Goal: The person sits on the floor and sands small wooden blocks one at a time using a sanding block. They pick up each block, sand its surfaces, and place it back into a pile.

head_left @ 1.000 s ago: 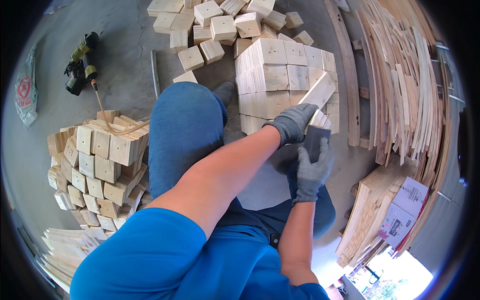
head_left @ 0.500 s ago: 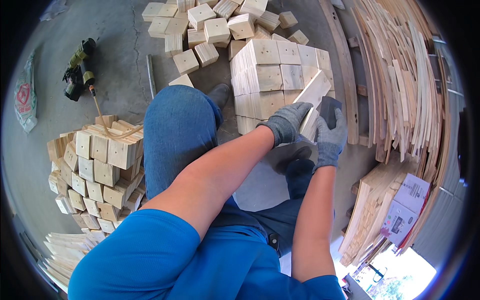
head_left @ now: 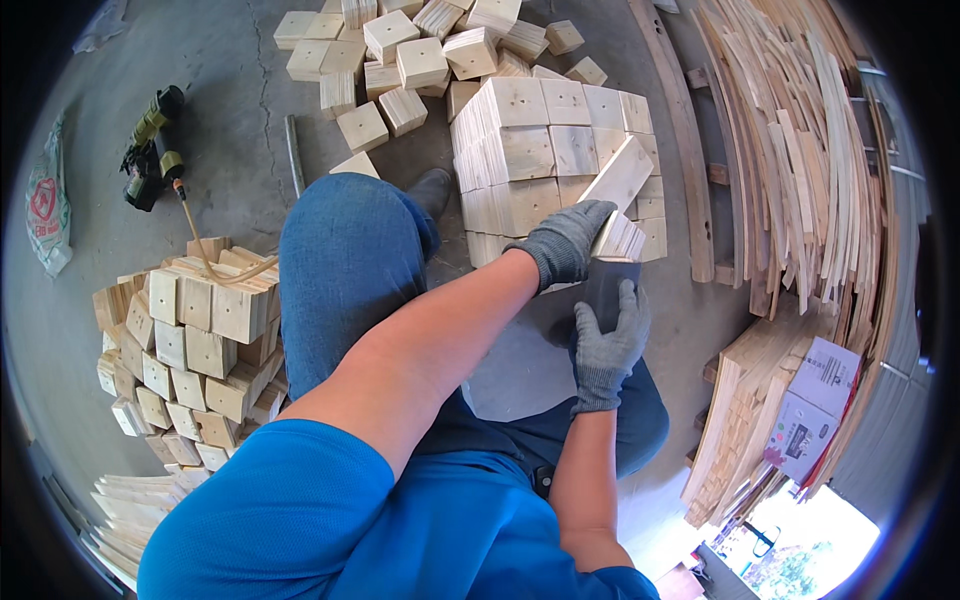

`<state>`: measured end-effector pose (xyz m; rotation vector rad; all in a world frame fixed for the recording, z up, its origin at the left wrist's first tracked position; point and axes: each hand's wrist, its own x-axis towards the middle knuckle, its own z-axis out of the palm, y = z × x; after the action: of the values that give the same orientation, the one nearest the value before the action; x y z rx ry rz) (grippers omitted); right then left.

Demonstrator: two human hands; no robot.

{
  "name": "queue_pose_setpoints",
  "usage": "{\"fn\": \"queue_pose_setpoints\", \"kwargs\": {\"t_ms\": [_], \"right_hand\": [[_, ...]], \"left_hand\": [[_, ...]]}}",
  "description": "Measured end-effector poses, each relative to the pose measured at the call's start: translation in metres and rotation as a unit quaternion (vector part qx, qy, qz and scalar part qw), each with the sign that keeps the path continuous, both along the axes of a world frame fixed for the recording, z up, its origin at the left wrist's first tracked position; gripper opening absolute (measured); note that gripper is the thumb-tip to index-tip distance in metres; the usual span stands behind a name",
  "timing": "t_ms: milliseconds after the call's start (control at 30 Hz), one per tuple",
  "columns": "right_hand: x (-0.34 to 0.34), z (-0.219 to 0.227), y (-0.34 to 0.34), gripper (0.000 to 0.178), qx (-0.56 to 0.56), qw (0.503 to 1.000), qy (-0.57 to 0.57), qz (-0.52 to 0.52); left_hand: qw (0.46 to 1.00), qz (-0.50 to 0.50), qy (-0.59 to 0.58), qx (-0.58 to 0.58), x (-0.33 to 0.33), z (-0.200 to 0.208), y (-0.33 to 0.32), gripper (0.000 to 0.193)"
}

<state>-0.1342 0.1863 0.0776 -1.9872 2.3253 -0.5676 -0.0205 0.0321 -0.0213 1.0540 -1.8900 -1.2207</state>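
Observation:
My left hand (head_left: 570, 242), in a grey knit glove, is closed around a pale wooden block (head_left: 622, 172). The block is tilted, with its layered end grain facing me, in front of a stack of similar wooden blocks (head_left: 525, 150). Just below that end is my gloved right hand (head_left: 612, 345), its thumb and fingers around a dark, flat pad that looks like sandpaper (head_left: 612, 285). Motion blurs the pad, and its upper edge lies close to or against the block's end; I cannot tell which.
Loose wooden blocks (head_left: 420, 62) lie beyond the stack. At left are another block pile (head_left: 210, 350), a green-and-black power tool (head_left: 150, 150) with a hose, and a plastic bag (head_left: 48, 215). Long wood strips (head_left: 790, 150) and a cardboard box (head_left: 815, 405) line the right.
My right hand has moved down toward me with the dark pad, from the block's side to below its end. The left hand keeps its hold, and the block's end now faces me more.

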Motion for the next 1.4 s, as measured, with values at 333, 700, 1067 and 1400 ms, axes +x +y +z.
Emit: {"fn": "queue_pose_setpoints", "kwargs": {"t_ms": [333,700,1067,1400], "right_hand": [[-0.031,-0.002,-0.065,0.075,-0.016,1.000,-0.002,0.006],[-0.033,0.001,-0.096,0.075,-0.001,1.000,-0.019,-0.022],[-0.006,-0.002,0.051,0.084,0.003,0.999,-0.052,-0.016],[-0.082,0.033,0.064,0.080,-0.098,0.983,-0.110,-0.110]], "left_hand": [[1.000,-0.012,-0.011,0.017,0.012,0.017,0.002,0.103],[1.000,0.001,0.016,0.004,0.007,0.009,0.003,0.100],[0.999,-0.012,-0.015,0.028,0.009,0.017,0.002,0.101],[0.995,-0.039,-0.076,0.052,0.014,0.027,-0.003,0.127]]}}
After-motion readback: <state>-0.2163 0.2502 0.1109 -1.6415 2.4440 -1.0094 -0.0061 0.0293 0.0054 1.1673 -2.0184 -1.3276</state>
